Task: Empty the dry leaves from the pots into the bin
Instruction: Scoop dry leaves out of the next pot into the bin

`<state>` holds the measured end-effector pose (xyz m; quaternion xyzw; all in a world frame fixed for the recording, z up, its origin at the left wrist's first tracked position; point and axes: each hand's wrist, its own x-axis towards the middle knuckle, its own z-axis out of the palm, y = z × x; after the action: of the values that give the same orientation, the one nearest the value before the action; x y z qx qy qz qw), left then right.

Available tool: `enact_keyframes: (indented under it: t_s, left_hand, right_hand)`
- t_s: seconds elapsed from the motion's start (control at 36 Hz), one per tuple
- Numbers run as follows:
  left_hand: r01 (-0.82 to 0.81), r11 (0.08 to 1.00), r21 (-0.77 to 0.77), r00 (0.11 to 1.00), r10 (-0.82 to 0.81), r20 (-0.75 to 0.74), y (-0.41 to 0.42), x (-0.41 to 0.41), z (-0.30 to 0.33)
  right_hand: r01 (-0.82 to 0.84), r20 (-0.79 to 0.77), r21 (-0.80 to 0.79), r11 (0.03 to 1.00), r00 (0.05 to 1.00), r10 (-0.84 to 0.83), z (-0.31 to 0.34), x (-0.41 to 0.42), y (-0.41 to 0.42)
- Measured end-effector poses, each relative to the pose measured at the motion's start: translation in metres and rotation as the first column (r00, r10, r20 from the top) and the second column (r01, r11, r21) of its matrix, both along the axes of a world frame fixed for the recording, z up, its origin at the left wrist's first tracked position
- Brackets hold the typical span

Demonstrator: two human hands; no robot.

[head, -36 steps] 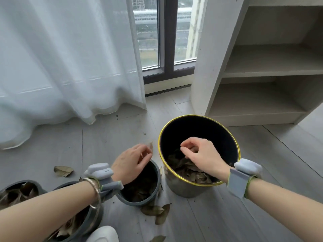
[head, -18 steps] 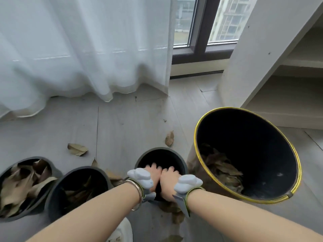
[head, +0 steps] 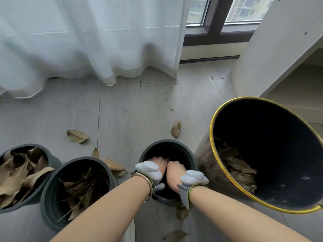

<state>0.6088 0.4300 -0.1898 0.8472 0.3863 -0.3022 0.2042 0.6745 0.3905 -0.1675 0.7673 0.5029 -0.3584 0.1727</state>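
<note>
Three dark grey pots stand in a row on the floor. Both my left hand [head: 158, 165] and my right hand [head: 174, 175] reach down into the right pot [head: 187, 151], side by side; their fingers are hidden in its dark inside. The middle pot [head: 52, 189] and the left pot [head: 52, 158] hold dry brown leaves. At the right the black bin with a gold rim [head: 212, 123] holds a layer of dry leaves [head: 239, 170].
Loose dry leaves lie on the grey floor, one [head: 77, 136] left of centre, one [head: 176, 129] just beyond the right pot, others around the pots. A white curtain [head: 87, 41] hangs at the back. A pale shelf unit [head: 279, 49] stands behind the bin.
Both hands left the bin and the pot rim and went down into the right pot together. The view swung left and tilted down.
</note>
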Motion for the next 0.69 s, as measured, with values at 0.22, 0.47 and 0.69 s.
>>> enact_keyframes:
  t_s: [0.22, 0.47, 0.69]
  left_hand:
    - [-0.006, 0.999, 0.046, 0.997, 0.01, -0.082, -0.004, 0.014, 0.023]
    - [-0.005, 0.999, 0.042, 1.0, 0.006, -0.019, -0.008, 0.006, 0.061]
    - [-0.113, 0.994, -0.005, 0.957, 0.11, 0.269, -0.002, -0.009, 0.118]
  right_hand:
    - [0.172, -0.06, 0.117, 0.978, 0.984, -0.166, 0.013, 0.007, -0.004]
    - [0.276, -0.22, 0.24, 0.931, 0.949, -0.225, 0.049, 0.008, -0.028]
    - [0.468, -0.493, 0.393, 0.792, 0.834, -0.248, 0.102, 0.022, -0.043]
